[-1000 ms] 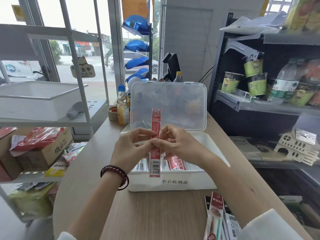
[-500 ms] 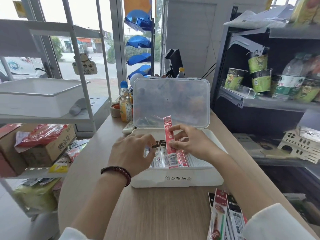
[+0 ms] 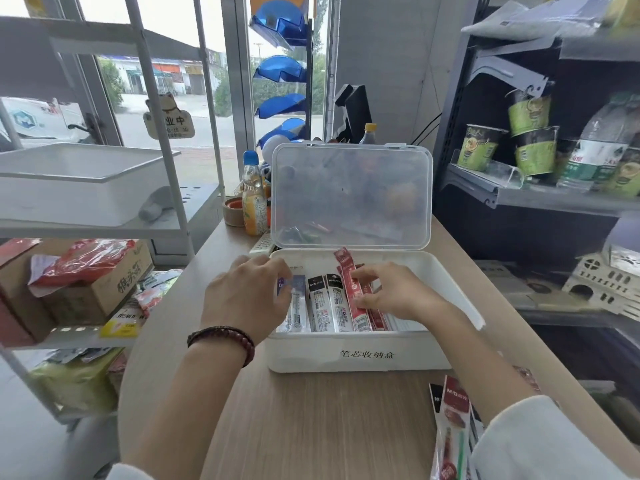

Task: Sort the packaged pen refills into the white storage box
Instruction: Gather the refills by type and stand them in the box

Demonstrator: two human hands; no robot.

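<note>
Head view: right hand (image 3: 391, 294) pinches red refill pack (image 3: 350, 285), tilted into white storage box (image 3: 311, 356), just beside black-topped packs (image 3: 325, 303). Left hand (image 3: 246, 299) over box's left end; can't tell if it holds anything. Spare packs (image 3: 450, 427) on table (image 3: 311, 427) by right sleeve.

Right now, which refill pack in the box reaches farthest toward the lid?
The red pack held by the right hand; its top end pokes past the black-topped packs beside it.
</note>
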